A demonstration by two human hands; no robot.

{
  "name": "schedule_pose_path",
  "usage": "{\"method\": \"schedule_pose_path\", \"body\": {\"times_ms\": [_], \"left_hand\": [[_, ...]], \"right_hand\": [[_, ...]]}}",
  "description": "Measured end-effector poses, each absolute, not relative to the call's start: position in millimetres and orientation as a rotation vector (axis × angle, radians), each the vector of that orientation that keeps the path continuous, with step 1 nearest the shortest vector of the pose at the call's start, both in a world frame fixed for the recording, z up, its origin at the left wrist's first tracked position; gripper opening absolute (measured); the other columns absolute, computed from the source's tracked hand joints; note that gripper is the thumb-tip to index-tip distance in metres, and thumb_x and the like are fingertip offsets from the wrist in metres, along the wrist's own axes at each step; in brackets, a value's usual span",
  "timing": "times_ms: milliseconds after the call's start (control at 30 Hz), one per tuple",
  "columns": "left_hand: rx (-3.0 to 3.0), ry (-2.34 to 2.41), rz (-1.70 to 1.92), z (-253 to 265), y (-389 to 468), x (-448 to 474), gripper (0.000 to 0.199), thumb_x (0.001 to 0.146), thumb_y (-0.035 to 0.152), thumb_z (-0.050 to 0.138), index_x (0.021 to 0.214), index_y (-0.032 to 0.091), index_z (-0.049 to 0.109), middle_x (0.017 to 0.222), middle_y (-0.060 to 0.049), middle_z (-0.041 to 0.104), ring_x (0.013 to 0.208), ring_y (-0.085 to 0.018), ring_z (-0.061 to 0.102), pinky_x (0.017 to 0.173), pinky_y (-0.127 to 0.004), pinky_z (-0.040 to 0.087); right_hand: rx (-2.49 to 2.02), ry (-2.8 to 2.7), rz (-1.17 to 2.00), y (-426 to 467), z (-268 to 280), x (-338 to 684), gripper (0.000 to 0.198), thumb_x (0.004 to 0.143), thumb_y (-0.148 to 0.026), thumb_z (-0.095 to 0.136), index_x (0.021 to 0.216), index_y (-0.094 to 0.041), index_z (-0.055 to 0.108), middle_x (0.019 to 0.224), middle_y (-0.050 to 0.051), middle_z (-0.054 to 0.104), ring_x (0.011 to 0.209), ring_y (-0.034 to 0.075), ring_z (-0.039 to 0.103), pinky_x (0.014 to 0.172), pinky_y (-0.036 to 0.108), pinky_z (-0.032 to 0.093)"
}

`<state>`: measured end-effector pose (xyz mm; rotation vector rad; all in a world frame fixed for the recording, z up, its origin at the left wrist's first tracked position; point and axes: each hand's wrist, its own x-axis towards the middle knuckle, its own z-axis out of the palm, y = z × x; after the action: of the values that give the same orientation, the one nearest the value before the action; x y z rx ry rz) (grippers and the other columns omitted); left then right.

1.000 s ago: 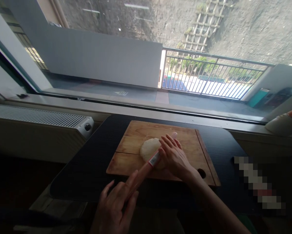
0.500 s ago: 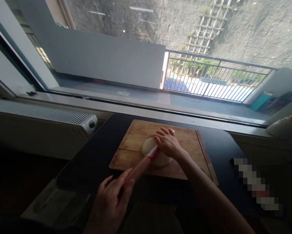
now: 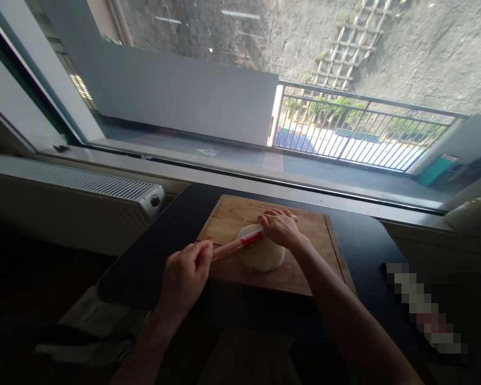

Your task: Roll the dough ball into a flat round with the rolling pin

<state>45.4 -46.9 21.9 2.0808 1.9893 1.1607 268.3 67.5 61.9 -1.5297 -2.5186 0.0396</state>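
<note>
A wooden rolling pin [image 3: 229, 249] with a red and white label lies slantwise across a flattened round of pale dough [image 3: 265, 258]. My left hand [image 3: 188, 270] is closed around the pin's near left end, off the board's edge. Over the pin's far right end bends my right hand [image 3: 279, 225], its fingers curled down on it. Dough shows on both sides of the pin, mostly on the near side. Beneath it all is a wooden cutting board [image 3: 232, 206] with a groove along its right side.
The board rests on a dark table [image 3: 155, 251] with rounded corners, against a window sill [image 3: 304, 195]. A white radiator [image 3: 75, 198] is at the left. A pixelated object [image 3: 425, 310] lies at the table's right. A pale rounded object [image 3: 471, 215] stands at the right sill.
My left hand has moved up and forward and closed tighter on the rolling pin. The pin has turned to a flatter slant and shifted toward the dough's far side.
</note>
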Motion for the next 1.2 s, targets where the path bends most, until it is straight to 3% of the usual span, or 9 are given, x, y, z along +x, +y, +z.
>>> {"method": "schedule_pose_path", "body": {"times_ms": [100, 200, 267, 433, 567, 667, 833, 1067, 1200], "left_hand": [[2.124, 1.962, 1.151, 19.7, -58.3, 49.6, 0.026, 0.088, 0.034, 0.041, 0.100, 0.023, 0.061, 0.093, -0.003, 0.067, 0.087, -0.019, 0.062, 0.082, -0.032, 0.046], [2.133, 1.875, 1.194, 19.7, -70.7, 58.6, 0.027, 0.088, 0.031, 0.043, 0.111, 0.025, 0.056, 0.100, -0.003, 0.064, 0.094, -0.019, 0.059, 0.086, -0.033, 0.044], [2.125, 1.857, 1.226, 20.1, -70.0, 63.1, 0.027, 0.088, 0.031, 0.043, 0.110, 0.024, 0.056, 0.102, -0.003, 0.062, 0.096, -0.019, 0.057, 0.088, -0.034, 0.043], [2.145, 1.982, 1.162, 22.1, -43.2, 63.4, 0.025, 0.089, 0.032, 0.039, 0.090, 0.022, 0.061, 0.090, -0.003, 0.063, 0.086, -0.018, 0.059, 0.083, -0.033, 0.044], [2.177, 2.073, 1.107, 24.8, -35.1, 59.1, 0.029, 0.089, 0.033, 0.038, 0.084, 0.021, 0.063, 0.086, -0.003, 0.064, 0.083, -0.018, 0.059, 0.082, -0.033, 0.044], [2.209, 2.082, 1.113, 25.8, -44.0, 59.2, 0.026, 0.089, 0.032, 0.039, 0.093, 0.023, 0.063, 0.091, -0.002, 0.065, 0.089, -0.018, 0.059, 0.086, -0.034, 0.042], [2.263, 2.124, 1.119, 28.9, -39.8, 67.6, 0.026, 0.089, 0.030, 0.038, 0.102, 0.024, 0.061, 0.100, -0.004, 0.063, 0.099, -0.019, 0.056, 0.092, -0.037, 0.038], [2.270, 2.289, 1.021, 32.4, -2.6, 78.2, 0.031, 0.089, 0.034, 0.036, 0.080, 0.020, 0.062, 0.093, -0.007, 0.062, 0.090, -0.021, 0.057, 0.089, -0.040, 0.036], [2.287, 2.293, 1.020, 32.8, -9.3, 77.1, 0.031, 0.089, 0.034, 0.035, 0.081, 0.021, 0.062, 0.090, -0.006, 0.062, 0.089, -0.021, 0.056, 0.091, -0.041, 0.034]], "right_hand": [[-1.507, -2.415, -0.057, 33.1, 49.3, 284.6, 0.043, 0.096, -0.035, 0.021, 0.109, -0.026, 0.061, 0.123, 0.002, 0.057, 0.127, 0.019, 0.036, 0.105, 0.043, 0.021], [-1.542, -2.308, -0.183, -27.0, 28.9, 312.3, 0.044, 0.094, -0.035, 0.028, 0.134, -0.021, 0.041, 0.141, 0.007, 0.040, 0.133, 0.021, 0.027, 0.108, 0.042, 0.019], [-1.554, -2.285, -0.247, -51.8, 21.0, 323.5, 0.051, 0.092, -0.036, 0.032, 0.140, -0.017, 0.032, 0.145, 0.008, 0.032, 0.135, 0.023, 0.022, 0.109, 0.044, 0.016], [-1.616, -2.305, -0.134, -5.9, 33.0, 308.8, 0.045, 0.094, -0.039, 0.027, 0.132, -0.021, 0.044, 0.138, 0.006, 0.044, 0.131, 0.021, 0.030, 0.108, 0.043, 0.018], [-1.672, -2.207, -0.117, 34.0, 42.5, 288.4, 0.042, 0.095, -0.038, 0.023, 0.117, -0.024, 0.057, 0.129, 0.004, 0.052, 0.126, 0.020, 0.038, 0.106, 0.044, 0.019], [-1.666, -2.144, -0.191, -0.4, 30.0, 296.4, 0.042, 0.095, -0.036, 0.025, 0.124, -0.020, 0.051, 0.131, 0.006, 0.050, 0.127, 0.020, 0.036, 0.107, 0.043, 0.018], [-1.599, -2.197, -0.313, -73.3, 9.1, 322.8, 0.053, 0.093, -0.037, 0.033, 0.139, -0.012, 0.032, 0.145, 0.012, 0.031, 0.135, 0.024, 0.022, 0.109, 0.044, 0.015], [-1.683, -2.200, -0.150, 15.3, 38.2, 311.9, 0.040, 0.095, -0.038, 0.027, 0.119, -0.022, 0.055, 0.124, 0.005, 0.056, 0.120, 0.021, 0.043, 0.106, 0.044, 0.019], [-1.666, -2.157, -0.185, -1.9, 31.5, 313.8, 0.039, 0.095, -0.036, 0.028, 0.122, -0.021, 0.052, 0.126, 0.005, 0.055, 0.121, 0.021, 0.042, 0.106, 0.043, 0.019]]}}
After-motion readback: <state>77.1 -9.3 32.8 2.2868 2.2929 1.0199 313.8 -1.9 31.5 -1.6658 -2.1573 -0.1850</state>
